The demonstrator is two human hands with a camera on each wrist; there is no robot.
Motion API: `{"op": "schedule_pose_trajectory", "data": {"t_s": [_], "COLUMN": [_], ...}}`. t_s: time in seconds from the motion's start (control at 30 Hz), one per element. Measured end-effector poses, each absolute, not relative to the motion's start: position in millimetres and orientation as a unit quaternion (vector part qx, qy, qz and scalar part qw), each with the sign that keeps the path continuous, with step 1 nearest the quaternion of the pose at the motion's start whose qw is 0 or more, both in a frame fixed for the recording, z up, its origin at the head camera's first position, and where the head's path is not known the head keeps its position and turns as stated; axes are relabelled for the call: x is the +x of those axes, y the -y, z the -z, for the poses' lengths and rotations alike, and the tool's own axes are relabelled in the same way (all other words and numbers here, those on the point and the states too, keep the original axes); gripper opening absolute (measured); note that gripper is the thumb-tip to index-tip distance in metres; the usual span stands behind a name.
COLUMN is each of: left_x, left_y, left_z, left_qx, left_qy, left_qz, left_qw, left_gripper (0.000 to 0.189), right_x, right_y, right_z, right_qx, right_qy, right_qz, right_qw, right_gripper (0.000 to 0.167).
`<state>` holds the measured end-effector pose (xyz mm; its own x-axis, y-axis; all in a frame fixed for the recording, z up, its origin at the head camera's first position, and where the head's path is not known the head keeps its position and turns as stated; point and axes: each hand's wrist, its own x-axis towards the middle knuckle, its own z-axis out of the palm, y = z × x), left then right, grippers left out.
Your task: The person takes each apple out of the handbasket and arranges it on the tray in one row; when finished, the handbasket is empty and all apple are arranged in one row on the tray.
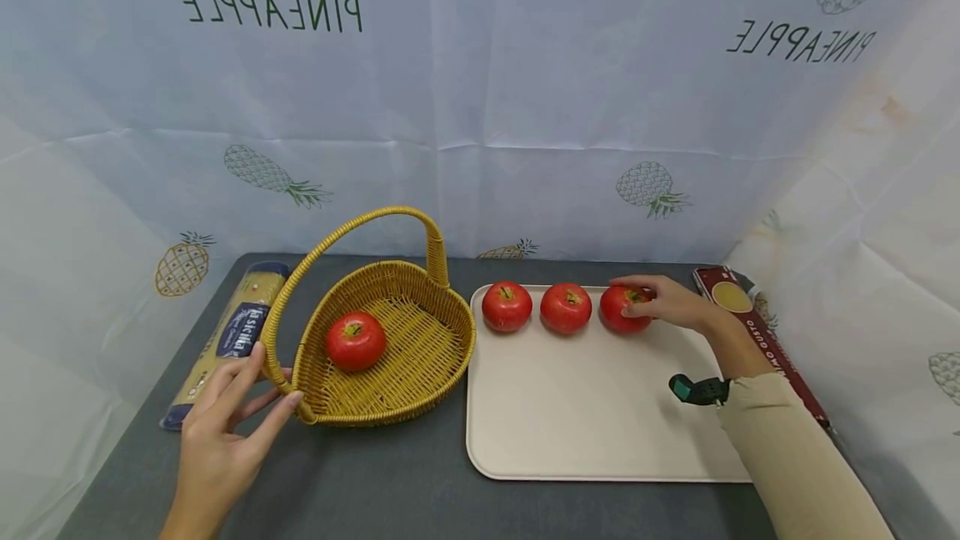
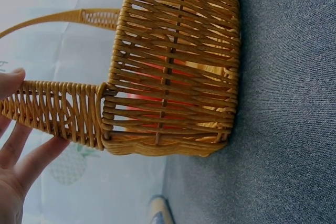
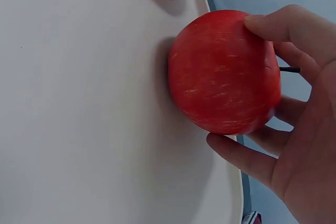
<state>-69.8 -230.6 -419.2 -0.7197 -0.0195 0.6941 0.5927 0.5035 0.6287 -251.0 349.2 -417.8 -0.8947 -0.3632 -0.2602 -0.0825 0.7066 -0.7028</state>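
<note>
A yellow wicker basket [image 1: 450, 332] with an arched handle stands on the table's left half, one red apple [image 1: 356, 342] inside it. My left hand [image 1: 225, 432] pinches the lower left end of the basket's handle [image 2: 52, 111] between thumb and fingers. On the beige tray [image 1: 585, 407], three red apples line the far edge. My right hand [image 1: 675, 304] grips the rightmost apple [image 3: 223, 72], thumb on one side and fingers around the other. Left of it sit the middle apple [image 1: 566, 308] and the left apple [image 1: 507, 307].
A pasta packet [image 1: 232, 340] lies left of the basket, partly behind the handle and left hand. A dark red box [image 1: 757, 332] lies along the right edge, partly hidden by the right arm. A pineapple-print cloth [image 1: 465, 107] hangs behind the grey table [image 1: 405, 482].
</note>
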Motion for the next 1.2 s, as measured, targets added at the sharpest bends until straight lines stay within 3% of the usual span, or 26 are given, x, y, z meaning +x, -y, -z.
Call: {"op": "schedule_pose_trajectory", "data": {"t_s": [0.3,0.67,1.2], "left_x": [-67.7,-70.6,-71.9], "left_y": [229.4,231.0,231.2], "left_z": [415.1,418.7,421.7], "left_qx": [-0.137,-0.184,-0.195], "left_qy": [0.825,0.798,0.792], "left_qz": [0.459,0.470,0.470], "left_qw": [0.299,0.331,0.338], "left_gripper": [0.095,0.068,0.067], "right_x": [-251.1,-252.0,-247.0], "right_y": [-348.2,-349.2,-346.3], "right_z": [418.1,419.6,402.5], "right_qx": [-0.125,-0.130,-0.147], "right_qy": [-0.903,-0.902,-0.918], "right_qz": [0.361,0.362,0.329], "right_qw": [0.199,0.196,0.166], "right_gripper": [0.067,0.068,0.074]}}
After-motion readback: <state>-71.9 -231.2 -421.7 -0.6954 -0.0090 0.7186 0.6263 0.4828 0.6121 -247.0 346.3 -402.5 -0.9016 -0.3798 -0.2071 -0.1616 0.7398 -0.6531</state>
